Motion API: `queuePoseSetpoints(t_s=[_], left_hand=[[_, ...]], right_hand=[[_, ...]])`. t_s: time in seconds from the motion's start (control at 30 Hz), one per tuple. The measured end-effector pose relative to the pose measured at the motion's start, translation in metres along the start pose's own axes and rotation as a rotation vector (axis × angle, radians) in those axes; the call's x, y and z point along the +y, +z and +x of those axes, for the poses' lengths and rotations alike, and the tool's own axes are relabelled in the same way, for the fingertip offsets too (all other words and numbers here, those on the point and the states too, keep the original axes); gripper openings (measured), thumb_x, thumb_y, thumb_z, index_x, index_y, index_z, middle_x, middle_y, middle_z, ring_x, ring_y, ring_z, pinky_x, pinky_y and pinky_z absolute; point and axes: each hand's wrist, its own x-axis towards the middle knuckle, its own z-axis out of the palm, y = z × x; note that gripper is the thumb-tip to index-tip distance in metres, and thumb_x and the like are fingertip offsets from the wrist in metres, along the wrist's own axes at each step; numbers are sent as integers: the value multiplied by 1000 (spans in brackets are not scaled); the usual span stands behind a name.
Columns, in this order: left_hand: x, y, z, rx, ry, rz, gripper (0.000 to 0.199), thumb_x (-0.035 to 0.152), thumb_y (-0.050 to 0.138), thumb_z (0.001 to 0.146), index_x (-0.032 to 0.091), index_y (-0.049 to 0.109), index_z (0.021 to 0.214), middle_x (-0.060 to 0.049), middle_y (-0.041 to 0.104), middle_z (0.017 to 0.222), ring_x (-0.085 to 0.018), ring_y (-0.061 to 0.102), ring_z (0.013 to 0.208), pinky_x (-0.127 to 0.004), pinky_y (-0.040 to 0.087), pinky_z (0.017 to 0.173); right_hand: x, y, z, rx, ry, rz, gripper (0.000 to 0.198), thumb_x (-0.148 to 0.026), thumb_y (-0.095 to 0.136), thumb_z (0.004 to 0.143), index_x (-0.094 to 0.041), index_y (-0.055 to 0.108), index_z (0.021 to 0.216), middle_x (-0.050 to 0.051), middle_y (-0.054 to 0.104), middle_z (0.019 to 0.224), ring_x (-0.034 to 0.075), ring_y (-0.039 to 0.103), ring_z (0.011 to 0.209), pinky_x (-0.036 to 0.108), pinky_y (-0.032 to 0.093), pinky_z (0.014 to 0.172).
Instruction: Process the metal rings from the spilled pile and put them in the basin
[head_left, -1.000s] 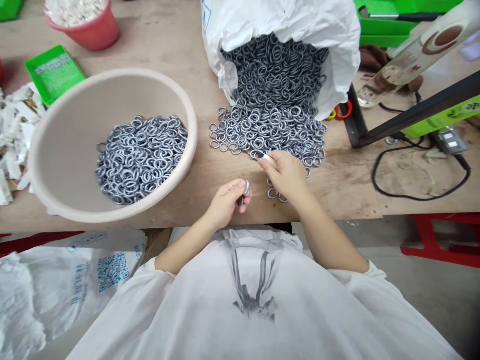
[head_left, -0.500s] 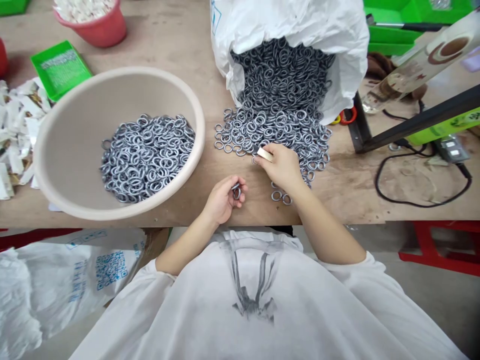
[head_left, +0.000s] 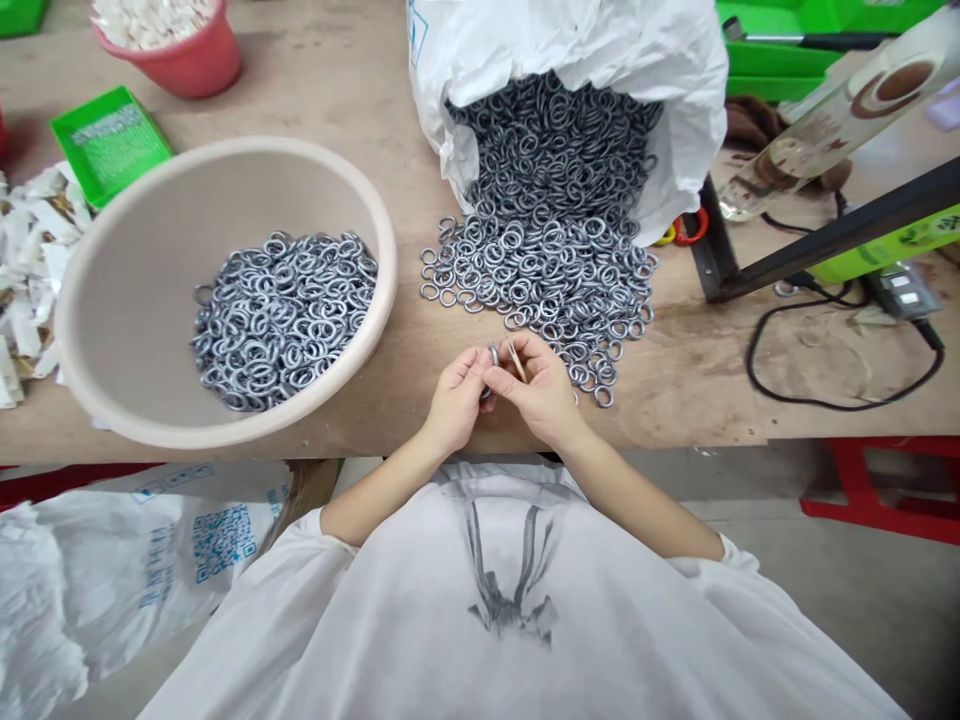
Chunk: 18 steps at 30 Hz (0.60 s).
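My left hand (head_left: 456, 400) is closed on a grey metal ring (head_left: 493, 356), its thumb and fingers pinching it near the table's front edge. Touching it from the right, my right hand (head_left: 546, 392) is closed around a small flat pale tool (head_left: 517, 362) with a thin edge; its exact kind does not show. Whether a ring is also between the right fingers is hidden. Just beyond both hands lies a heap of loose metal rings (head_left: 555, 270), spilling from a white sack (head_left: 600, 35). On the left a big beige basin (head_left: 135, 300) holds many more rings (head_left: 289, 320).
A green tray (head_left: 112, 145) and a pink tub (head_left: 187, 60) of white pieces stand back left. White scraps (head_left: 34, 250) lie left of the basin. To the right are a black metal frame (head_left: 825, 245), a cable (head_left: 757, 370) and a clear bottle (head_left: 817, 140).
My right hand has come back from the ring heap toward me, still with the pale tool, and now meets my left hand. My left hand has turned, its fingers pinching the ring.
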Motion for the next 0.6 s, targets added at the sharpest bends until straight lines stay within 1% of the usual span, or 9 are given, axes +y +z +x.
queuePoseSetpoints(t_s=[0.1,0.2,0.27,0.33,0.4,0.47,0.53,0.6], left_hand=[[2,2,-2,-49,-29,-12,50,62,77,75,17,53,71,5,47,59,-5,39,47,-16,31,39],[5,4,-4,-74,-67,-44,50,62,77,74,17,54,73,5,45,56,-6,39,47,-16,31,38],[7,5,-5,-91,-84,-63,50,61,78,73,18,53,73,5,45,55,-6,38,46,-16,30,38],[9,4,-6,-118,-93,-69,49,59,78,74,17,52,71,5,45,54,-6,37,46,-16,29,38],[12,4,-6,-143,-103,-67,49,58,76,76,17,51,69,4,46,54,-5,36,45,-16,28,38],[13,3,-7,-149,-113,-70,49,58,75,77,17,50,67,4,45,52,-5,35,44,-16,27,38],[14,2,-6,-130,-117,-81,50,58,76,76,17,49,68,5,45,51,-5,34,43,-16,27,38],[14,2,-5,-100,-120,-92,50,58,78,73,18,49,69,6,44,49,-5,33,42,-16,27,37]], right_hand=[[-4,-3,0,-14,-27,0,52,-48,90,63,-26,58,97,-5,60,78,11,59,58,26,53,50],[-5,-7,2,-71,-1,-15,50,-49,89,63,-24,62,96,-5,61,75,11,59,55,26,51,49],[-4,-9,5,-94,12,-19,47,-53,86,67,-24,62,95,-5,60,69,12,58,53,27,50,50],[-2,-13,7,-70,-20,-57,43,-60,79,74,-23,63,91,-5,59,66,13,58,56,28,50,55],[-2,-18,6,2,-111,-180,44,-65,69,81,-23,63,85,-3,59,68,13,56,61,28,47,60],[-5,-23,2,42,-235,-397,46,-67,60,88,-22,61,81,-2,57,70,13,51,63,28,42,61],[-9,-26,-4,4,-345,-659,48,-66,51,94,-21,59,78,0,54,69,14,48,63,28,36,61],[-13,-25,-11,-46,-422,-874,49,-62,45,98,-20,58,74,1,53,68,14,48,64,29,31,60]])
